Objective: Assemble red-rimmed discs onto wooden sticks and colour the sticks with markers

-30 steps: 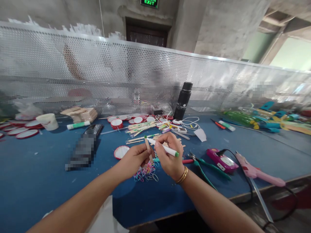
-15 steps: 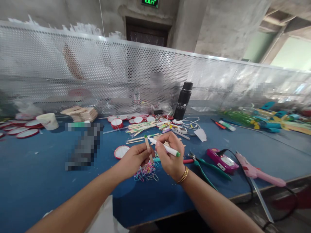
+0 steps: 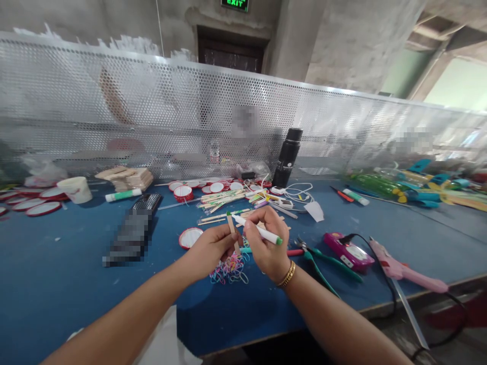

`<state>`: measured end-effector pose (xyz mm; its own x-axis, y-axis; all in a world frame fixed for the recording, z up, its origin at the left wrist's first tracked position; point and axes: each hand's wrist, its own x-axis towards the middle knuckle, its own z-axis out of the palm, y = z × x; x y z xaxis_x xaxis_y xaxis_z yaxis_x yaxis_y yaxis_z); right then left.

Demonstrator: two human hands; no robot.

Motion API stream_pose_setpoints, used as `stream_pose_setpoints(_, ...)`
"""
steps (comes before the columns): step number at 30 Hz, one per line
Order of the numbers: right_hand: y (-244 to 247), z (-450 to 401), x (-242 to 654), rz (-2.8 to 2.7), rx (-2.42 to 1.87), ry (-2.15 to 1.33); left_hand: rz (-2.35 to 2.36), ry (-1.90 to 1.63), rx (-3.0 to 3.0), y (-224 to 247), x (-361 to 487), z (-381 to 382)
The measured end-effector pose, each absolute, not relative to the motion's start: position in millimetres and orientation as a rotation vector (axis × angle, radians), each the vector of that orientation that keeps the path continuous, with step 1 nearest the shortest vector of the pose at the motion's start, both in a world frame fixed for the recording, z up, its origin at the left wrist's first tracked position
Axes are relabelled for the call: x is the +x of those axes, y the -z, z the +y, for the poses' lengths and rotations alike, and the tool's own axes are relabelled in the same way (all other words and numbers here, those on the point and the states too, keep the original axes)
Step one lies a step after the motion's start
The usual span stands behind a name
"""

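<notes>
Black bottle (image 3: 287, 159) near perforated metal screen (image 3: 167, 101)

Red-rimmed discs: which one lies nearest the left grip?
The single disc just beyond the left grip. It lies by itself, whereas the back discs and the far-left discs are bunched together.

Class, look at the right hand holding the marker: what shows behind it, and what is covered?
Wooden sticks and a black bottle show beyond the right hand. A red piece shows at its right, a teal piece at its left; whether they join is hidden.
</notes>
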<state>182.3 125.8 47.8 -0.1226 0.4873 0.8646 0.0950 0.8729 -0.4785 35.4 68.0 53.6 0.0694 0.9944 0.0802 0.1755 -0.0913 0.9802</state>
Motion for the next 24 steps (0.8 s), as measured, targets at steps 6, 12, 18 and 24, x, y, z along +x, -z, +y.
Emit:
stream_pose_setpoints(6,-46.9,125.1,182.1,-1.696,-0.444,-0.366,1.224,-1.123,1.456,-54.1,36.0,67.7)
stream_pose_setpoints(12,-47.6,124.8,181.7,-1.704,-0.449,-0.356,1.219,-1.129,1.452,-52.7,35.4,68.4)
stream_pose_setpoints(18,-48.3,126.4,182.2,-1.684,-0.466,-0.348,1.266,-1.129,1.444,-53.4,35.4,68.9)
stream_pose_setpoints(24,-47.9,125.8,182.8,-1.679,-0.456,-0.362,1.259,-1.13,1.451,-54.4,36.0,68.7)
